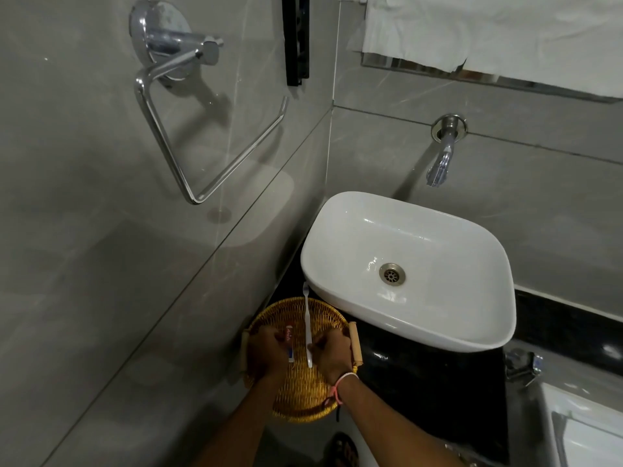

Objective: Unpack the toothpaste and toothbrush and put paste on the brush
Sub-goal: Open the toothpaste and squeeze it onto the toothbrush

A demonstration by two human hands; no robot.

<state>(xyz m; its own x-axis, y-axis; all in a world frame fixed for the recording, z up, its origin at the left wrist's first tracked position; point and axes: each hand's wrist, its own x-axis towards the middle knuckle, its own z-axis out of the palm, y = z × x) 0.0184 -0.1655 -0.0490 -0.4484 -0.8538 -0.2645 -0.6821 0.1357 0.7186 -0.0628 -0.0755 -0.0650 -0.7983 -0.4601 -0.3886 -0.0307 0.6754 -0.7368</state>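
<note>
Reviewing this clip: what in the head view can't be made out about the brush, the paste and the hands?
- Brush bristles: too small to tell whether paste is on them.
- Tube cap: hidden by the left hand.
- Tube label: too small and blurred to read.
- Right hand fingertips on the brush: seen from behind, grip unclear.

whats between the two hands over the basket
In the head view, the toothpaste tube held by the left hand and the white toothbrush held by the right hand; beneath them, the wicker basket.
</note>
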